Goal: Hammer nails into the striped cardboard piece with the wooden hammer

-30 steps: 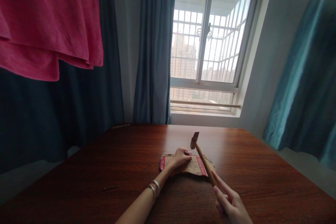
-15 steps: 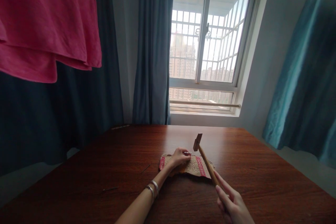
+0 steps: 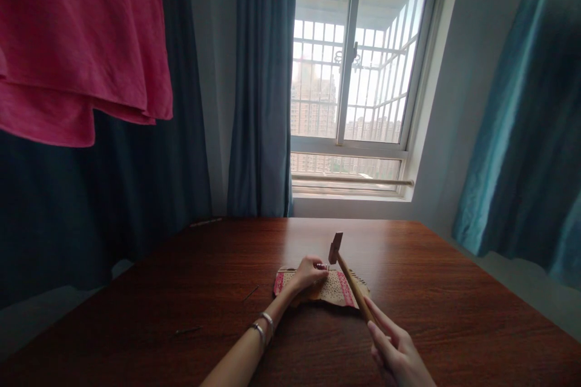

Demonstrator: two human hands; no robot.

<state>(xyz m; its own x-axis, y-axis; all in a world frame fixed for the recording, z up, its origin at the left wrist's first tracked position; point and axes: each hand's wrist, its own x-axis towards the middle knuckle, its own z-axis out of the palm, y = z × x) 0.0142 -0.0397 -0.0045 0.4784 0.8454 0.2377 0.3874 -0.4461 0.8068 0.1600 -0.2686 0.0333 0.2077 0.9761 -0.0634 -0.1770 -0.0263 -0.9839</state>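
Patterned sheet (image 3: 333, 289) on a glossy brown table (image 3: 136, 332).
The right hand (image 3: 398, 347) grips a hammer (image 3: 351, 286); the left hand (image 3: 309, 273), 2 bracelets (image 3: 258, 332) at its wrist, pinches an unclear small item (image 3: 328, 267) at the sheet, whose pink print (image 3: 345, 290) is too fine to read. Pink cloth (image 3: 82, 42) hangs at left; beyond, blue curtains (image 3: 263, 84), 1 barred window (image 3: 384, 60), hazy towers (image 3: 313, 109).

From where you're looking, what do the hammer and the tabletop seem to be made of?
Hammer: the handle looks like smooth wood, by its warm tan colour; the rusty-brown head is probably dull metal. Tabletop: wood or wood-look laminate, polished, judging by the streaky grain and reflected light.
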